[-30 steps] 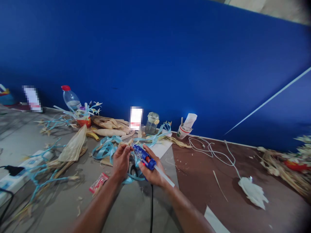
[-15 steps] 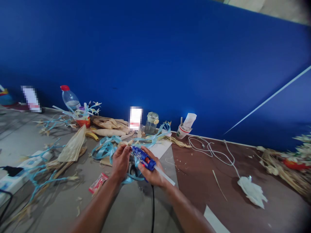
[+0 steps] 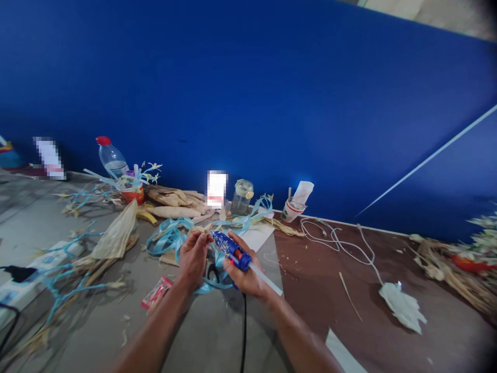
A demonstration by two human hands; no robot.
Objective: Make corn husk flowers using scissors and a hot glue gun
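Observation:
My right hand [image 3: 244,269] is wrapped round a blue hot glue gun [image 3: 229,248], a white glue stick [image 3: 266,280] poking from its rear and a black cord [image 3: 244,331] hanging below. The gun's nozzle points left, at the fingertips of my left hand [image 3: 193,259]. Those fingers are pinched together on a small pale piece of dried husk [image 3: 203,229], mostly hidden by them. Light blue ribbon [image 3: 166,235] lies in loops behind and under my hands. Whether the nozzle touches the husk piece I cannot tell.
Dried husks [image 3: 174,199], a clear jar [image 3: 243,197] and a paper cup [image 3: 292,210] stand or lie along the blue wall. At left are blue-wrapped stems [image 3: 64,295] and a power strip [image 3: 17,305]. A red packet [image 3: 157,292] and white cable [image 3: 337,241] lie nearby.
The glue gun and my right hand have shifted very slightly, the gun's rear end moving a little right and down. My left hand stays almost still, pinching as before.

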